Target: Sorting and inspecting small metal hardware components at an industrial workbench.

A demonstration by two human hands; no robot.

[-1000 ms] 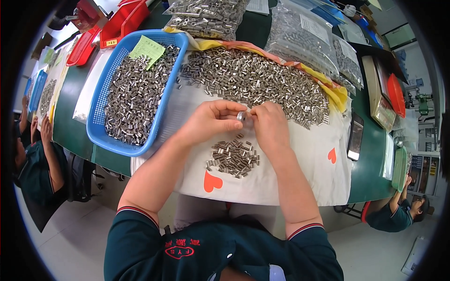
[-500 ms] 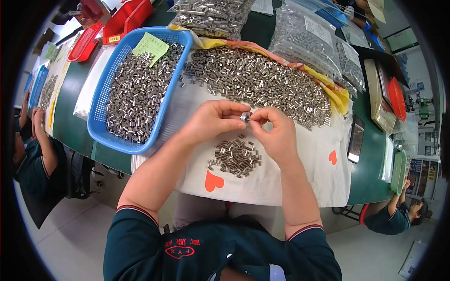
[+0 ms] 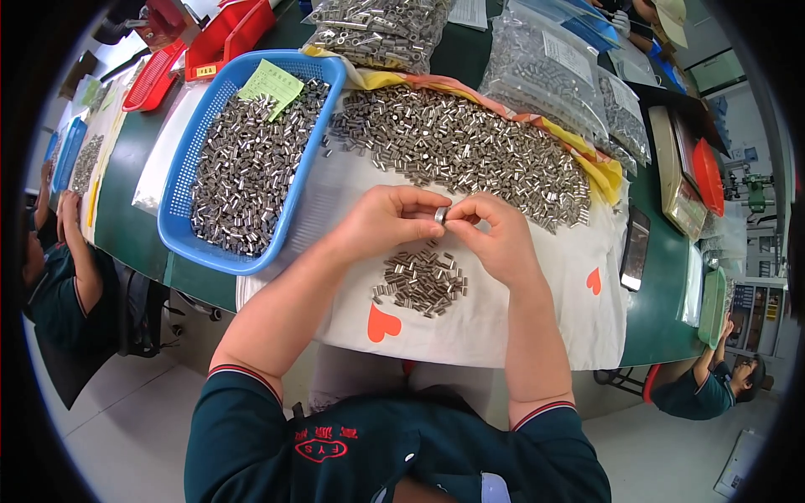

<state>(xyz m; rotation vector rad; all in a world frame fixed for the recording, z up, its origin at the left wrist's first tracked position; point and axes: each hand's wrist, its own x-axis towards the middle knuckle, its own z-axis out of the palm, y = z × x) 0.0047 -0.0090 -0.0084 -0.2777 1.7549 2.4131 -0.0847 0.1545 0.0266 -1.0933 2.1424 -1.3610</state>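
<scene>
Above the white cloth (image 3: 520, 327), my left hand (image 3: 377, 222) grips a short, shiny metal ring (image 3: 440, 215) between thumb and fingers. My right hand (image 3: 499, 239) is closed in a pinch against the ring's right side; whatever lies between its fingertips is hidden. Just below the hands is a small heap of short metal cylinders (image 3: 423, 281). Beyond them spreads a much larger heap of similar cylinders (image 3: 470, 142).
To the left stands a blue plastic basket (image 3: 172, 197) full of small metal cylinders, a green paper slip (image 3: 272, 84) on top. Bags of metal parts (image 3: 541, 71) line the back. At right lies a phone (image 3: 636, 249). Other people sit at both sides.
The ring has turned slightly and sits a little lower between my fingertips. Both hands have shifted only slightly. The heaps look the same.
</scene>
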